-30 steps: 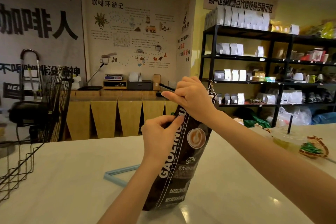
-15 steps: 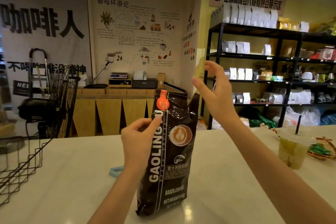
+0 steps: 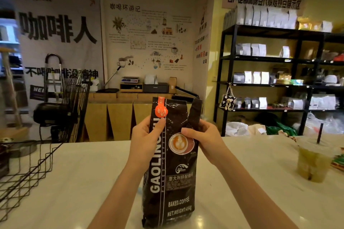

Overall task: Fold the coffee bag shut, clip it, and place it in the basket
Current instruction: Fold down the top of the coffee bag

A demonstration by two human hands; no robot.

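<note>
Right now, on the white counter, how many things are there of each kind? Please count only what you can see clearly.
Coffee bag: 1, upright, held by left hand and right hand
Wire basket: 1, at the left edge
Iced drink cup with straw: 1
Total: 3; the coloured things at the right edge are too cut off to count.

Not much to report on the person here. Both forearms were bare all the way to the bottom edge of the shot, no sleeves showing. The left hand (image 3: pixel 147 139) and right hand (image 3: pixel 203 138) had no rings, watch, bracelet or gloves that I could spot. Fingernails looked short and plain.
</note>
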